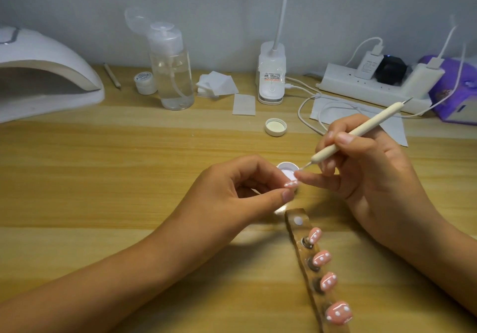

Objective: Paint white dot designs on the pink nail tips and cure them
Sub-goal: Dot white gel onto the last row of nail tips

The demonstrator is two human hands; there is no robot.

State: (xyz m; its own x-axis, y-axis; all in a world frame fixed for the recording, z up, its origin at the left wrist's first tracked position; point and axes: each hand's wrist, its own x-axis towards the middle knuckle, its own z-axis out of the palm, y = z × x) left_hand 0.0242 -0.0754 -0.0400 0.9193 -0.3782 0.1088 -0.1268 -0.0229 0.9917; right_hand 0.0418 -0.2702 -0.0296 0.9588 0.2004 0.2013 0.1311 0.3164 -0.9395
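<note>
My left hand (242, 188) pinches a pink nail tip (291, 184) with white dots between thumb and forefinger. My right hand (366, 162) grips a cream dotting pen (356, 132); its metal point hangs just above the small open pot of white gel (286, 168), which sits behind the pinched tip. The little finger of my right hand reaches toward my left fingertips. A clear holder strip (296, 216) lies at the front right. It carries several pink tips with white dots (322, 257), and its top mount is bare.
A white curing lamp (49, 69) stands at the far left. Behind are a pump bottle (173, 69), a small jar (145, 82), wipes (219, 83), a desk lamp base (271, 79), a pot lid (275, 126), a power strip (371, 84) with cables, and a purple pack (456, 92).
</note>
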